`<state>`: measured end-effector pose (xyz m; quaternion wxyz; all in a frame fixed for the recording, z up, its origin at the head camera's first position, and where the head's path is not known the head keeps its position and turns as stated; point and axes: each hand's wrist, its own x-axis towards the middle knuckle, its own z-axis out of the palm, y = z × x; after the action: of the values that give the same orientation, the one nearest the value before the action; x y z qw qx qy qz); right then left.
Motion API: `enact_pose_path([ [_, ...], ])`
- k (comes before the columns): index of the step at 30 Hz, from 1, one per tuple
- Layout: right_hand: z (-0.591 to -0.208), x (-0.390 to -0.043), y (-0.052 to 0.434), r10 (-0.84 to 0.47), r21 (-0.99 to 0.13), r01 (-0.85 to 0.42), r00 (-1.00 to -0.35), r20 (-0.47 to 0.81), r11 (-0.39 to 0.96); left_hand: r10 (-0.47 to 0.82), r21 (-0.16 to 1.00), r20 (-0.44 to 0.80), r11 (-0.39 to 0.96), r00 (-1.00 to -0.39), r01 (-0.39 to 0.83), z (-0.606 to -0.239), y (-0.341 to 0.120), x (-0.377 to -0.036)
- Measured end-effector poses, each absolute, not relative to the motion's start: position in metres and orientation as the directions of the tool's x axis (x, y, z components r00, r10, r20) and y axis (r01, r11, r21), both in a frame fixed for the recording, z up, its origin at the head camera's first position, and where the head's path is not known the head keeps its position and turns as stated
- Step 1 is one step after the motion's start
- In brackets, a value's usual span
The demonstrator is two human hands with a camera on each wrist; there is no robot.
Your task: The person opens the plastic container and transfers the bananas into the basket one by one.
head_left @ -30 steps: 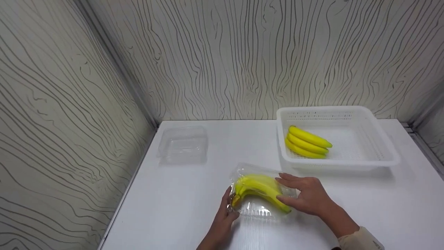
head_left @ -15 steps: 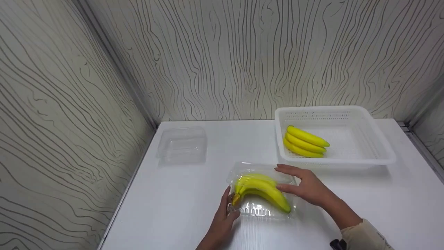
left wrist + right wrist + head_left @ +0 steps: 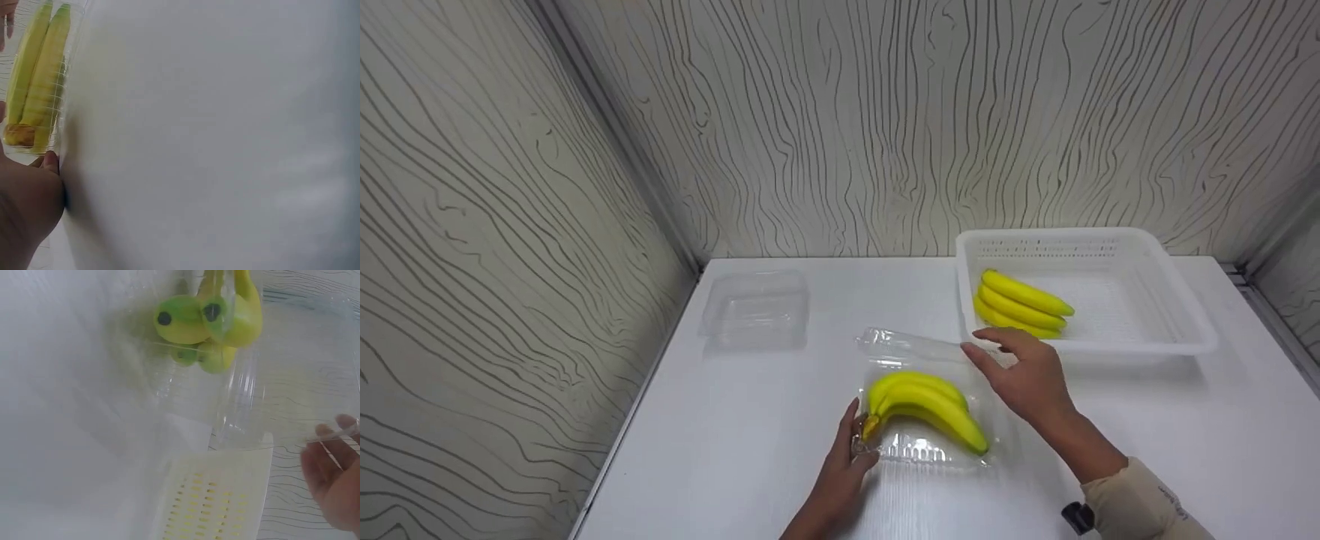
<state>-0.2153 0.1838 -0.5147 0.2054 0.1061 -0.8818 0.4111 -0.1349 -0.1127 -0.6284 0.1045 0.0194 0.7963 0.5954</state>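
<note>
A clear plastic clamshell container (image 3: pixel 924 450) stands on the white table, its hinged lid (image 3: pixel 911 345) raised toward the back. Inside lies a bunch of bananas (image 3: pixel 930 405), stem end to the left and green tips to the right. My left hand (image 3: pixel 840 469) grips the container's left end; the left wrist view shows the hand (image 3: pixel 31 197) at the corner beside the brown stem. With fingertips, my right hand (image 3: pixel 1031 375) pinches the lid's right corner. In the right wrist view that hand (image 3: pixel 337 478) holds the lid's edge, clear of the bananas (image 3: pixel 219 320).
Behind my right hand stands a white perforated basket (image 3: pixel 1110 348), with another bunch of bananas (image 3: pixel 1024 304) at its left side. A second clear plastic container (image 3: pixel 757 311) sits at the table's back left. Patterned wall panels (image 3: pixel 847 135) border the table.
My right hand has moved up and back, and the lid has swung from over the bananas to raised behind them. My left hand has stayed at the container's left end.
</note>
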Motion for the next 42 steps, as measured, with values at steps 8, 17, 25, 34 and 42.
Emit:
enact_pose_path([
  [8, -0.528, -0.240, 0.184, -0.146, -0.105, -0.700, -0.288, 0.946, 0.706, 0.177, 0.960, -0.114, 0.272, -0.978, -0.062, -0.628, -0.112, -0.133],
  [17, -0.533, -0.240, 0.191, -0.120, -0.313, -0.464, -0.693, 0.710, 0.829, 0.173, 0.959, -0.149, 0.265, -0.974, -0.100, -0.626, -0.111, -0.135],
  [25, -0.527, -0.232, 0.192, -0.141, -0.392, -0.289, -0.920, 0.366, 0.873, 0.162, 0.960, -0.128, 0.267, -0.978, -0.081, -0.626, -0.112, -0.131],
  [34, -0.515, -0.223, 0.191, -0.143, -0.363, -0.252, -0.943, 0.301, 0.897, 0.174, 0.937, -0.099, 0.349, -0.980, -0.033, -0.631, -0.112, -0.129],
  [42, -0.509, -0.210, 0.189, -0.123, -0.348, -0.278, -0.906, 0.406, 0.895, 0.154, 0.921, -0.126, 0.385, -0.980, -0.058, -0.629, -0.109, -0.131],
])
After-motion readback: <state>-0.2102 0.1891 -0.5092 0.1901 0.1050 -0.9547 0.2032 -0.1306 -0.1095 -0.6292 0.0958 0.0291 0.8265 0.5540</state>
